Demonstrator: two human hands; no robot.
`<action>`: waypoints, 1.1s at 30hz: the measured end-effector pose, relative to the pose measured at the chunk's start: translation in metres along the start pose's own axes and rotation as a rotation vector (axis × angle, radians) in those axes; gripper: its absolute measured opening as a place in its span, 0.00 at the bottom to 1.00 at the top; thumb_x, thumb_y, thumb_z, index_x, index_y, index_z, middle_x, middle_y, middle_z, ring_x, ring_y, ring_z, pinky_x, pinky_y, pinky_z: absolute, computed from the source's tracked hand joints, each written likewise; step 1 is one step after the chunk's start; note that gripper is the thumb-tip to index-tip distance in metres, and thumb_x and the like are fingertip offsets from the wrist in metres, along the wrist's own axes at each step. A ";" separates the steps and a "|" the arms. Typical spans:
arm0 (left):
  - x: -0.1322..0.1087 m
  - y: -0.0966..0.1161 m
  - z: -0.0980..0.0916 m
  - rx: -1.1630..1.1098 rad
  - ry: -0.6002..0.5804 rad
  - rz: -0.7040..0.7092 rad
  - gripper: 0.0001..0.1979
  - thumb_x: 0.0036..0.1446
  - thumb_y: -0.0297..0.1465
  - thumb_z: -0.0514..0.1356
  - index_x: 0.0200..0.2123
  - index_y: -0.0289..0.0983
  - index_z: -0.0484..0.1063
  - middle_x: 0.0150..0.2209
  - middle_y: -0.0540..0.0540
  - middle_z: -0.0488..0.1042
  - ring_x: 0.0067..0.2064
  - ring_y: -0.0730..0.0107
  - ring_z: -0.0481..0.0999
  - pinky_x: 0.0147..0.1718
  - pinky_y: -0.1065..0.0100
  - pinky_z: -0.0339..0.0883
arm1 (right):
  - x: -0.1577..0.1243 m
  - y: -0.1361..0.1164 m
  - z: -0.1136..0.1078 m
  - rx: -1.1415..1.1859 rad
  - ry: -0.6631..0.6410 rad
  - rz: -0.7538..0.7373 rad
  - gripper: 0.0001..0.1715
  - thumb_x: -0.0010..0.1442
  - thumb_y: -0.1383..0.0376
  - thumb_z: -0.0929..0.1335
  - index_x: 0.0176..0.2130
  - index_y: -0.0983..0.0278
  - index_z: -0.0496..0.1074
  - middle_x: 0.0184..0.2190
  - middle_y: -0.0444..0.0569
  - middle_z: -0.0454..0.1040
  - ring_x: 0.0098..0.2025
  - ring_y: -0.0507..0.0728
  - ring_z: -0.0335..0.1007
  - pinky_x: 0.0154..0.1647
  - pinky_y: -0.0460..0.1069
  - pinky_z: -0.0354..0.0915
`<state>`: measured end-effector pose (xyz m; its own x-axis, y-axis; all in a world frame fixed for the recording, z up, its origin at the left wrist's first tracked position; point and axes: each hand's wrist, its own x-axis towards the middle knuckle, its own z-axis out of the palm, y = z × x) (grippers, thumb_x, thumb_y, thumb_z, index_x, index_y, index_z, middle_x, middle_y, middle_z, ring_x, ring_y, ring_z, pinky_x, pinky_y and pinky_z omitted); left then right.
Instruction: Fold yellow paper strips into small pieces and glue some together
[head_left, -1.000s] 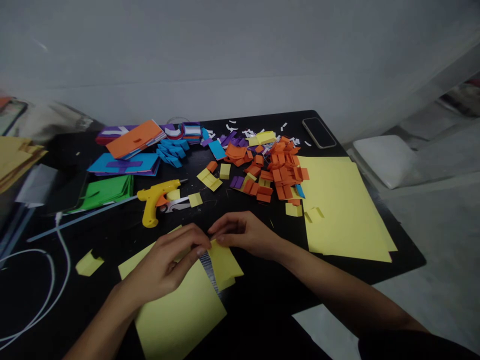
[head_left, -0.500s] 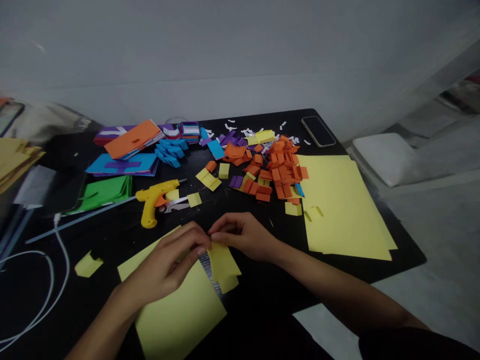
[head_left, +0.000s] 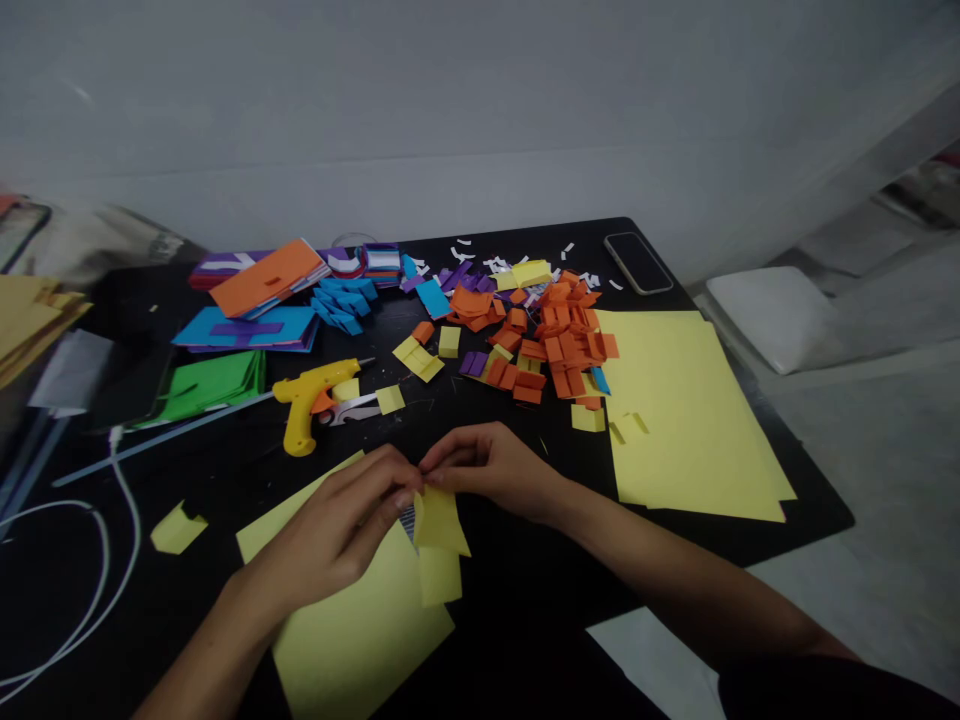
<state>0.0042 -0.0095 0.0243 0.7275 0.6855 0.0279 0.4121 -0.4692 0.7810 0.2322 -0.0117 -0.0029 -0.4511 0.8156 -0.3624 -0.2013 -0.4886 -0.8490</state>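
Note:
Fingertips of my left hand point(head_left: 356, 525) and my right hand point(head_left: 487, 470) meet and pinch the top of a folded yellow paper strip point(head_left: 440, 560). Its loose flaps hang down toward me. Under my left hand lies a large yellow paper sheet point(head_left: 360, 640) on the black table. A bit of grey, lined surface shows beside the strip, mostly covered. Just beyond my hands are a yellow glue gun point(head_left: 311, 400) and a pair of scissors point(head_left: 349, 408), partly hidden by small yellow folded pieces point(head_left: 390, 399).
Orange folded paper pieces point(head_left: 566, 330) heap at the back centre. Yellow sheets point(head_left: 697, 420) and a phone point(head_left: 637, 262) lie at right. Blue folded papers point(head_left: 255, 325), green papers point(head_left: 210, 385) and a white cable point(head_left: 124, 480) are at left. A wall stands behind the table point(head_left: 540, 580).
The yellow strip has swung slightly left, and its lower flap now hangs further down. My hands keep nearly the same pinch, with only a tiny shift.

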 end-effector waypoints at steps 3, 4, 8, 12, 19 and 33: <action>0.001 0.000 0.001 0.010 0.015 0.001 0.07 0.71 0.26 0.50 0.45 0.42 0.66 0.40 0.49 0.72 0.39 0.68 0.74 0.39 0.68 0.68 | 0.000 0.000 -0.001 0.004 -0.004 -0.003 0.18 0.49 0.59 0.81 0.37 0.65 0.82 0.32 0.46 0.82 0.35 0.54 0.79 0.44 0.50 0.71; 0.001 0.000 0.002 0.013 0.021 0.002 0.07 0.71 0.26 0.50 0.45 0.42 0.66 0.40 0.49 0.72 0.39 0.68 0.74 0.38 0.68 0.68 | -0.001 0.000 -0.001 0.000 -0.002 -0.007 0.17 0.49 0.59 0.81 0.37 0.65 0.82 0.32 0.46 0.82 0.35 0.54 0.79 0.44 0.50 0.71; 0.001 -0.001 0.003 0.012 0.033 0.014 0.07 0.71 0.25 0.50 0.45 0.42 0.66 0.39 0.50 0.72 0.39 0.69 0.74 0.38 0.69 0.68 | -0.002 0.000 0.001 -0.010 0.002 -0.030 0.19 0.48 0.58 0.82 0.37 0.65 0.81 0.32 0.46 0.82 0.36 0.54 0.79 0.44 0.50 0.72; -0.001 -0.002 0.004 0.002 0.006 0.001 0.07 0.72 0.26 0.50 0.45 0.42 0.66 0.39 0.50 0.72 0.38 0.70 0.73 0.38 0.70 0.67 | -0.002 0.003 0.004 0.000 -0.020 -0.026 0.22 0.44 0.57 0.83 0.36 0.65 0.81 0.32 0.46 0.82 0.35 0.54 0.79 0.44 0.50 0.72; -0.002 -0.001 0.003 -0.026 -0.052 -0.049 0.07 0.73 0.28 0.49 0.43 0.42 0.66 0.37 0.51 0.71 0.36 0.70 0.72 0.37 0.70 0.66 | -0.003 0.006 0.005 -0.014 -0.033 -0.040 0.21 0.45 0.57 0.83 0.34 0.65 0.80 0.31 0.46 0.82 0.34 0.54 0.79 0.44 0.51 0.73; -0.004 -0.002 0.010 0.064 0.042 -0.028 0.22 0.62 0.27 0.60 0.58 0.43 0.61 0.42 0.48 0.75 0.42 0.64 0.78 0.41 0.65 0.74 | 0.002 0.007 0.002 -0.064 0.122 -0.071 0.23 0.41 0.60 0.83 0.35 0.65 0.78 0.31 0.46 0.81 0.34 0.54 0.79 0.40 0.50 0.72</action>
<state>0.0061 -0.0168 0.0162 0.6919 0.7212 0.0342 0.4670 -0.4831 0.7406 0.2278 -0.0143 -0.0091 -0.3278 0.8810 -0.3411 -0.1715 -0.4105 -0.8956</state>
